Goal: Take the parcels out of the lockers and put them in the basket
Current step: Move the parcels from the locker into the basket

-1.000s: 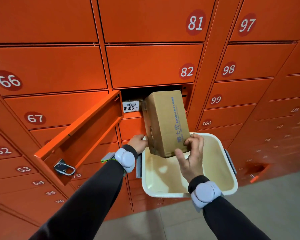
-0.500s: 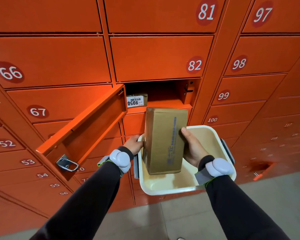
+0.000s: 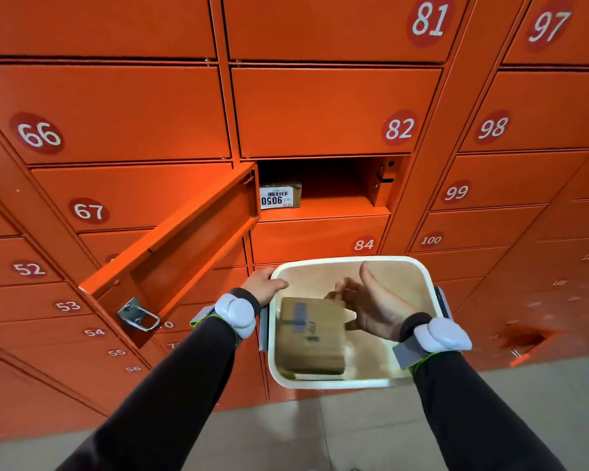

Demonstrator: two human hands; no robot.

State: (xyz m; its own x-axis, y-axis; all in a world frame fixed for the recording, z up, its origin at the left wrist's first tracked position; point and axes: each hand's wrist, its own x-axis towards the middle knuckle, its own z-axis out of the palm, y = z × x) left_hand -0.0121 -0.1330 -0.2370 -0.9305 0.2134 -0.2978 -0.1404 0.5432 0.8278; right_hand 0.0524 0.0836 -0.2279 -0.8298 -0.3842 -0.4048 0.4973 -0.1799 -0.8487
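Half a second ago the cardboard box (image 3: 309, 336) stood upright between the right hand and the basket wall; now it lies flat on the floor of the white basket (image 3: 349, 262), toward its left side. Motion blur smears the box, so the tape and labels on its top cannot be read. The right hand (image 3: 371, 305) has let go — it hangs open inside the basket, palm turned up and fingers spread, its fingertips just beside the box's far right corner; whether they touch it is hard to tell. The left hand (image 3: 263, 285) is clamped on the basket's left rim, thumb over the edge, its fingers hidden beneath. Both wrists carry pale grey bands over dark sleeves.

Above the basket, the open locker (image 3: 334, 185) under number 82 has its door (image 3: 181, 248) swung out to the left. A second parcel (image 3: 281, 196) sits at the compartment's left, with a white barcode label reading 9050 upside down — its rear is lost in shadow.
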